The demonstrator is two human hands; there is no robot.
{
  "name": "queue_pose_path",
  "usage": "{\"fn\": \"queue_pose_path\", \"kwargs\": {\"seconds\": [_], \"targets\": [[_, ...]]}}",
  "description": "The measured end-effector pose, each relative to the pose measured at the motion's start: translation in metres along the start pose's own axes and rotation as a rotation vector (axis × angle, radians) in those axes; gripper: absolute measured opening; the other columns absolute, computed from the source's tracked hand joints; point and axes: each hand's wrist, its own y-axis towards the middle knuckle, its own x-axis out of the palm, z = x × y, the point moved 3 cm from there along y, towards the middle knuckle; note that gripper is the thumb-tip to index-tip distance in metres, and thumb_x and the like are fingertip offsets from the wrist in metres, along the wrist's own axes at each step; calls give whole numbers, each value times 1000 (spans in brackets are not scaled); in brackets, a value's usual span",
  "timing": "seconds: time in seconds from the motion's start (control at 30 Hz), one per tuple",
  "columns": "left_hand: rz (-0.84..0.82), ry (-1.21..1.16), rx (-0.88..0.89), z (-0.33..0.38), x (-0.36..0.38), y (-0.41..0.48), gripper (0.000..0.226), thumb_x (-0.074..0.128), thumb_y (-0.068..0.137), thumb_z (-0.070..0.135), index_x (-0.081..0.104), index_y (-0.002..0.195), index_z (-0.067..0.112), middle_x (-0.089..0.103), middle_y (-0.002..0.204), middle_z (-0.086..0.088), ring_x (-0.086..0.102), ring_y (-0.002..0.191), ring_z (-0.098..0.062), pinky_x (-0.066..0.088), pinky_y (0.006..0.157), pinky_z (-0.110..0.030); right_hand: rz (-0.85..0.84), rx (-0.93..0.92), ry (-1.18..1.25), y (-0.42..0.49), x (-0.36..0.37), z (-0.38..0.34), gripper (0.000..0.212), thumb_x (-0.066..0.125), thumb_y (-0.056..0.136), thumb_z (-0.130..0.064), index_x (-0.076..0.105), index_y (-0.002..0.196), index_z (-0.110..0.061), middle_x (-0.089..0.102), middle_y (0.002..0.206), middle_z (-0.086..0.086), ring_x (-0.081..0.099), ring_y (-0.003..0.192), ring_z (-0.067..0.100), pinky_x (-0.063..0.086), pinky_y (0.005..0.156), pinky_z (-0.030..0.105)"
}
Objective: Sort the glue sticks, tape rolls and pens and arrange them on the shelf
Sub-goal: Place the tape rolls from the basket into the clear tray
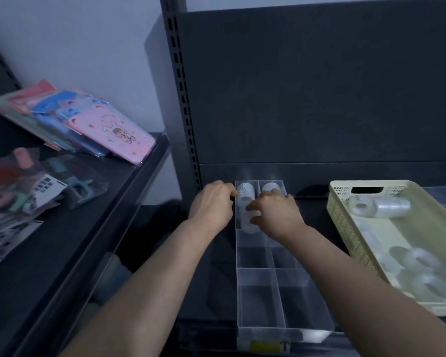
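The right hand (276,215) gripped the tape rolls (245,199), lined front-to-back in the rear-left compartment of the clear tray (258,300), while the left hand (211,204) pinched that compartment's outer wall. The basket (345,220) of remaining rolls lay rightward, nearer the right hand.

The only legible mark is a dark capital "T" on the front wall of the clear divider tray (307,335). The yellow label (264,347) beside it is too blurred to read, as is the print on the packets (40,188) at left.
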Motion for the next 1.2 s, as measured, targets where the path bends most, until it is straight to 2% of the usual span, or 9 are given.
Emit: {"fn": "queue_pose_path", "kwargs": {"seconds": [0.27,0.37,0.5,0.63,0.77,0.93,1.07,1.13,1.2], "targets": [[-14,31,18,12,-3,-1,35,53,92,4,61,121,24,57,121,1,56,109,-20,48,82,-31,56,-7,36,-6,-7,7,35,59,89,-37,59,124,-35,59,122,-6,44,121,18,34,91,35],[-40,81,18,22,-2,-2,36,52,92,6,61,120,27,60,122,0,57,111,-22,49,85,-32,115,-4,-18,-19,-20,22,30,54,93,-32,61,122,-37,59,120,-4,48,116,18,32,86,34],[-63,114,19,49,2,-5,30,51,91,9,66,110,27,65,113,0,60,103,-21,52,83,-35,136,15,-84,-47,-33,48,25,51,93,-27,65,113,-35,62,114,-6,51,111,21,33,83,35],[-74,77,91,97,12,-6,26,54,91,11,67,107,26,65,110,3,61,104,-21,51,84,-35,185,90,-146,-78,-45,88,20,51,88,-21,66,97,-30,63,102,-6,54,103,21,29,74,33],[-73,46,190,160,24,-3,23,58,91,19,67,109,28,66,113,4,59,109,-20,50,88,-36,184,224,-103,-117,-64,153,25,53,93,-30,63,115,-36,63,116,-10,53,113,17,36,88,35],[-131,48,306,225,55,-3,25,61,89,22,66,112,29,65,117,5,58,111,-19,45,85,-29,139,391,-58,-158,-63,220,27,57,92,-28,63,117,-36,65,118,-11,55,114,15,37,96,34],[-220,269,388,258,86,-5,32,63,86,36,64,117,28,64,117,3,51,114,-20,41,90,-34,118,393,-19,-167,-55,241,25,57,93,-28,64,116,-35,65,116,-12,56,113,15,35,98,35],[-249,455,381,266,100,-5,39,65,83,41,62,119,26,64,114,2,46,114,-21,35,90,-38,116,372,-8,-166,-51,246,25,57,93,-29,64,116,-35,66,115,-12,56,113,15,34,98,36],[-278,566,343,268,109,-4,38,65,82,37,62,118,25,62,110,1,45,112,-21,32,88,-39,106,348,7,-164,-49,249,25,56,93,-28,64,116,-35,67,115,-12,56,113,14,33,99,36]]}}
